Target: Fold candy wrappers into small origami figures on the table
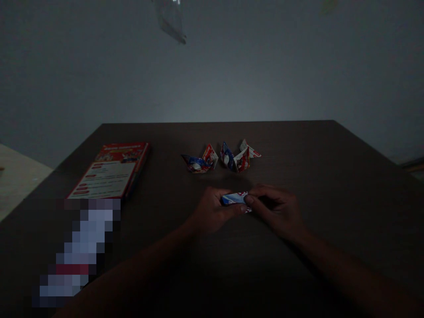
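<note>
Both my hands meet over the middle of a dark brown table. My left hand and my right hand pinch a small folded piece of printed paper, blue, white and red, which lies flat between the fingertips. Just beyond it stand two folded paper figures of the same printed paper: one to the left and one to the right, side by side and apart from my hands.
A red and white booklet lies flat at the left of the table. A blurred-out patch covers something at the near left. A pale wall rises behind the far table edge. The scene is dim.
</note>
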Available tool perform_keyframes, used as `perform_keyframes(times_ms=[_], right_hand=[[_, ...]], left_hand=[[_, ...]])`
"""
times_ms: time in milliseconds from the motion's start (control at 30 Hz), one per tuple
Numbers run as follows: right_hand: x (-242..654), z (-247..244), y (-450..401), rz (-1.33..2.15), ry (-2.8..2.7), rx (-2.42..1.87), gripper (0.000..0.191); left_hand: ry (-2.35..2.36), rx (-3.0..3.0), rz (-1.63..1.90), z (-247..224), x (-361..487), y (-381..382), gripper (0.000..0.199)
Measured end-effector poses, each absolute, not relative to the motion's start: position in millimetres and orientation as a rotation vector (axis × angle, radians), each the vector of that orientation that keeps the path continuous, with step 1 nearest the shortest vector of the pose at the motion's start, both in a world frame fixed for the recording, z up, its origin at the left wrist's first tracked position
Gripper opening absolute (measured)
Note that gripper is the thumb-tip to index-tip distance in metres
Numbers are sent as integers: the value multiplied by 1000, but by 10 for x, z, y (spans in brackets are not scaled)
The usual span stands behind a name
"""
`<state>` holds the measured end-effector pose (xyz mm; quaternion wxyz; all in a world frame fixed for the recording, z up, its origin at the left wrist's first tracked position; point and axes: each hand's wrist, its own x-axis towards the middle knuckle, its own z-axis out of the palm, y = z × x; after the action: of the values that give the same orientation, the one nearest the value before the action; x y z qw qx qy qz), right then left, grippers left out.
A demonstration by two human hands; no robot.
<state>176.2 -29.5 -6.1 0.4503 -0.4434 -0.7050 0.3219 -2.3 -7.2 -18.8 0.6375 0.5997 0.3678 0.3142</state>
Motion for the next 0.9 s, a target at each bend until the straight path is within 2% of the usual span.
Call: perform_keyframes(times_ms=[700, 900], right_hand=[[1798, -35, -274, 950, -1798, -1052, 10], [1818, -29, -284, 924, -1794, -1042, 10]], left_hand=[[845, 1581, 558, -115, -62, -30, 30], [831, 1451, 594, -137, -59, -31, 26]])
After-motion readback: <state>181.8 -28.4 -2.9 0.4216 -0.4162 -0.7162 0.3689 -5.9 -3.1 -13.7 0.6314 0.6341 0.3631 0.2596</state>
